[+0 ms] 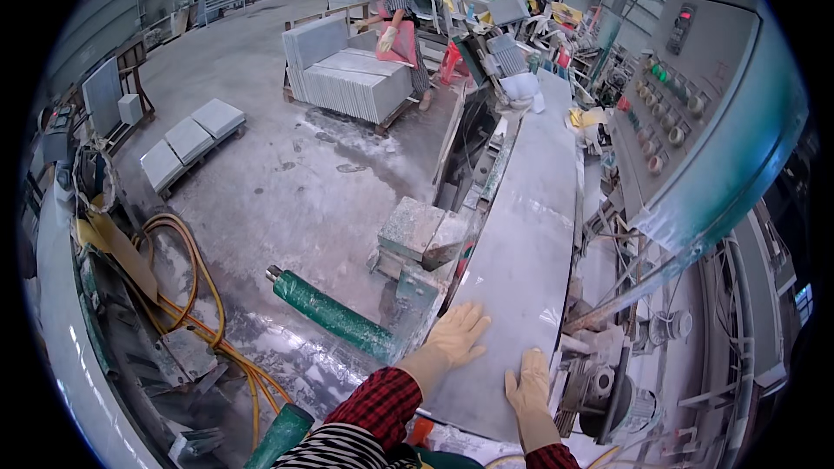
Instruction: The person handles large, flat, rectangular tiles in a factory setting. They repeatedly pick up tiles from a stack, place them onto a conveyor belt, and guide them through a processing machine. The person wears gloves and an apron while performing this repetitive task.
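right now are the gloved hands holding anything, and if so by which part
Nothing looks held: the left hand lies open, palm down, on the long grey surface near its left edge; the right hand, also open, rests by the right edge.

Grey surface (pixel 526 226) partly hidden beneath gloved hands (pixel 458 334)

Head view: wide fisheye, worn on the person's head as the left of a pair; upright, unmirrored. Aimed down and forward along a long, flat, smooth grey-white bed (pixel 530 200). The left hand in a cream glove (pixel 459 334) and cream-gloved right hand (pixel 530 386) are seen closely from above, low in frame. A grey metal control cabinet (pixel 686 95) is caught at right; a striped-sleeved co-worker (pixel 397 30) is shown far off, top centre.
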Demonstrator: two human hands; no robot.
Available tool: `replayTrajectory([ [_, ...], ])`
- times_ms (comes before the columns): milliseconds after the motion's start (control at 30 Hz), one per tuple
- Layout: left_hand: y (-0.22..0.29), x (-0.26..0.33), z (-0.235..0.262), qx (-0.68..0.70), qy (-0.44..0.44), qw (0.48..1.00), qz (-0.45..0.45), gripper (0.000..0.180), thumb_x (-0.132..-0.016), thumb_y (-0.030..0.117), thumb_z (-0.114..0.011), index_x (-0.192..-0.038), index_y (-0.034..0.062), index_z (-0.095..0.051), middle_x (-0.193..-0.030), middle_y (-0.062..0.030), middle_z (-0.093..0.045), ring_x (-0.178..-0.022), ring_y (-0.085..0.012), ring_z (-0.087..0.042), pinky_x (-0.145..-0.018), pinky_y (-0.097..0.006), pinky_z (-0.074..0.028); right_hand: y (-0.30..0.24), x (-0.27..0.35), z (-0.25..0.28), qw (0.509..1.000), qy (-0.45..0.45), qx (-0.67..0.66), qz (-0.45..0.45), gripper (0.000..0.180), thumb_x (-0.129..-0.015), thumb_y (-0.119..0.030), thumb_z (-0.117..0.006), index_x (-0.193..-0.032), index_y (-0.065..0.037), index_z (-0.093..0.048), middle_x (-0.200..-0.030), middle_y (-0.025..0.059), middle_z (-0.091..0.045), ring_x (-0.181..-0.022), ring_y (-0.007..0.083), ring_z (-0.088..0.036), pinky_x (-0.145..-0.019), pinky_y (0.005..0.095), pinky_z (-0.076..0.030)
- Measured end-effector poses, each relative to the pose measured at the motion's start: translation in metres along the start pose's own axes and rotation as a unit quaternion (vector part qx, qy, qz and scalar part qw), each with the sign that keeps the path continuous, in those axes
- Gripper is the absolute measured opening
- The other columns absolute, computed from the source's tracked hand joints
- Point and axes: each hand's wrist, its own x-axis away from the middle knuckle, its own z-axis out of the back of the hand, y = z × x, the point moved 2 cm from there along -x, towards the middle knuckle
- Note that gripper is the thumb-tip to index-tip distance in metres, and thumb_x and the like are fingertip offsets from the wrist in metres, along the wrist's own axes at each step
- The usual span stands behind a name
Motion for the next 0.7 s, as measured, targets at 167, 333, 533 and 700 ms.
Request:
replayTrajectory([
  [167, 0.0, -0.001, 0.018, 0.013, 0.008, 1.0, 0.014, 0.066, -0.089, 0.041, -0.073, -0.143, 0.0086, -0.054, -0.149, -0.0197, -0.05, -0.139, -0.0393, -0.045, -0.118, -0.051, -0.036, -0.01, -0.048, -0.006, 0.999, 0.049, 0.003, 0.0, 0.075, -0.092, -0.033, -0.072, -0.152, 0.002, -0.042, -0.157, 0.0314, -0.041, -0.148, 0.0479, -0.036, -0.125, 0.0526, -0.026],
  [333, 0.002, -0.013, 0.021, 0.008, 0.008, 1.0, 0.015, 0.066, -0.088, 0.04, -0.074, -0.143, 0.0081, -0.054, -0.148, -0.0193, -0.051, -0.138, -0.0401, -0.047, -0.117, -0.051, -0.037, 0.011, -0.118, -0.008, 0.996, 0.086, 0.039, 0.006, 0.074, -0.094, -0.037, -0.068, -0.153, 0.002, -0.043, -0.157, 0.0317, -0.042, -0.149, 0.0475, -0.036, -0.125, 0.0534, -0.025],
  [533, 0.0, -0.022, 0.025, 0.011, -0.024, 0.999, 0.022, 0.065, -0.089, 0.039, -0.074, -0.142, 0.0079, -0.053, -0.148, -0.0194, -0.051, -0.136, -0.0409, -0.048, -0.116, -0.051, -0.038, 0.018, -0.163, -0.006, 0.99, 0.137, 0.026, 0.013, 0.069, -0.091, -0.032, -0.071, -0.146, 0.002, -0.049, -0.155, 0.03, -0.045, -0.144, 0.0452, -0.04, -0.123, 0.0518, -0.027],
  [700, 0.0, -0.03, 0.032, 0.017, -0.012, 1.0, 0.022, 0.063, -0.09, 0.038, -0.073, -0.142, 0.0085, -0.053, -0.147, -0.0193, -0.051, -0.136, -0.0402, -0.049, -0.116, -0.05, -0.038, 0.012, -0.171, 0.001, 0.991, 0.133, 0.013, 0.003, 0.069, -0.092, -0.031, -0.07, -0.147, 0.002, -0.047, -0.156, 0.0276, -0.045, -0.145, 0.0443, -0.039, -0.123, 0.0514, -0.027],
])
